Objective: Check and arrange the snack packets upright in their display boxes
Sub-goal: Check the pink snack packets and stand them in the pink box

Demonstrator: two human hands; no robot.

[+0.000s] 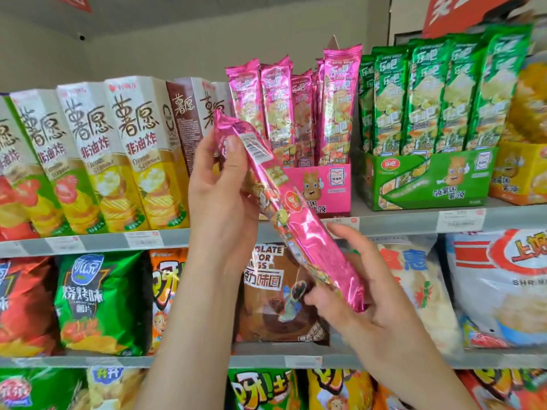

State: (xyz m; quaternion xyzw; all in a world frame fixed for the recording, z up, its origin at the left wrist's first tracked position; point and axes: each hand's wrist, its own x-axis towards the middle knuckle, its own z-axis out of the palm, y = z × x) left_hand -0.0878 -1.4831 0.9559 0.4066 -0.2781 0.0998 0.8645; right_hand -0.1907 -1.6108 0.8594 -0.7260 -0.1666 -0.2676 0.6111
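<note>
Pink snack packet (291,214) slanted, top end up-left, left hand (225,199) and right hand (364,294) fingers curled round it.

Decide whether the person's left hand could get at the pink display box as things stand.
Likely not yet: the left hand grips the upper end of the pink packet, which slants across the front of the pink display box. Otherwise the way looks free.

Free room above pink packets (275,99) in pink display box (331,184). Sides closed off: cartons (183,119) right against its left, green display box (429,179) just beside on right. Tilted held packet (296,220), with left hand (219,184) and right hand (370,285), crosses shelf front edge (399,224) and blocks box's left front.
</note>
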